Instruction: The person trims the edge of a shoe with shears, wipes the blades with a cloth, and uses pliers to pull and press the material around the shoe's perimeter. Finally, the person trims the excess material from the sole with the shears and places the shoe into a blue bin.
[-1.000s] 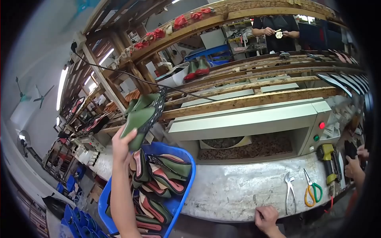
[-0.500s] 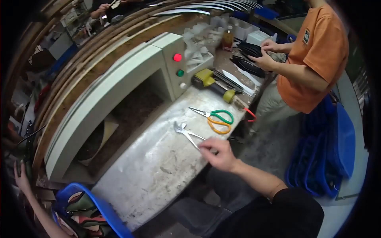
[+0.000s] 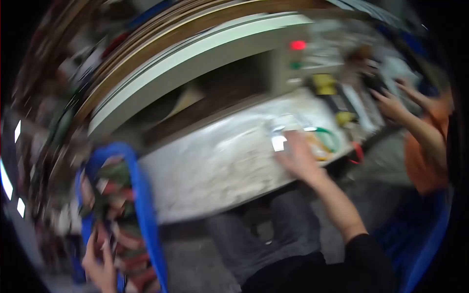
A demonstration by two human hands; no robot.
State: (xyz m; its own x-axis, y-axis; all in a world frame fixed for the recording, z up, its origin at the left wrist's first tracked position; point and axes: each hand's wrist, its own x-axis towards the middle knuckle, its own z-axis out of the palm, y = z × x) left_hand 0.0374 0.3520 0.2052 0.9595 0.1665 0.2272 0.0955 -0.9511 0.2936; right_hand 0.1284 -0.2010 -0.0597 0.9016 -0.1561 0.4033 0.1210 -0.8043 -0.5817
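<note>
At seven o'clock of the blurred view, the left hand [image 3: 100,266] sits at the near end of the blue basket [image 3: 141,195] of green and red shoe pieces [image 3: 115,215] — I cannot tell whether its fingers are closed. At two o'clock from the basket, the right hand [image 3: 299,157] lies on the grey bench [image 3: 215,166], touching a pale metal tool [image 3: 278,141] at its eleven o'clock — the grip is lost in blur. Green-handled scissors [image 3: 332,139] lie just beside it at two o'clock.
</note>
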